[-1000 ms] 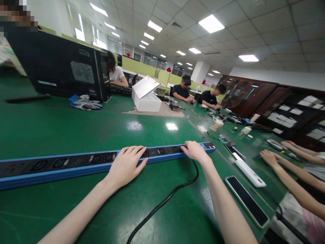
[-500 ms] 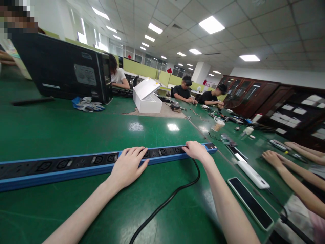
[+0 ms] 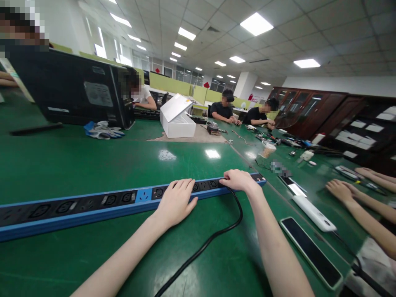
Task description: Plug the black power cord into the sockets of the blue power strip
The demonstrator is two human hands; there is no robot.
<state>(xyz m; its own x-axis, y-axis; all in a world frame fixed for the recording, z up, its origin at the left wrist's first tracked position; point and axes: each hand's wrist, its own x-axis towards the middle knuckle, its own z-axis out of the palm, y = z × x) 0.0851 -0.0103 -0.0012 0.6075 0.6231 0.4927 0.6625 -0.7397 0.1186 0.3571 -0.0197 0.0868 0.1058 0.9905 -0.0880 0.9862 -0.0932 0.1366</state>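
I'm sliding my left hand (image 3: 177,203), fingers loosely unclenched, along the power strip (image 3: 95,205), bracing nearer my right hand (image 3: 239,180), whose grasp I can't tell.

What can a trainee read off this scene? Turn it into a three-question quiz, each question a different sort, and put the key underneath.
1. Multiple choice: which hand is closest to where the black cable goes out of sight at the power strip?
A) the left
B) the right

2. True or false: the left hand lies over the power strip, covering some of its sockets.

3. Fill in: among the black ones, one visible socket panel stands out because it is ____.

Key:
1. B, the right hand.
2. True.
3. Blue.
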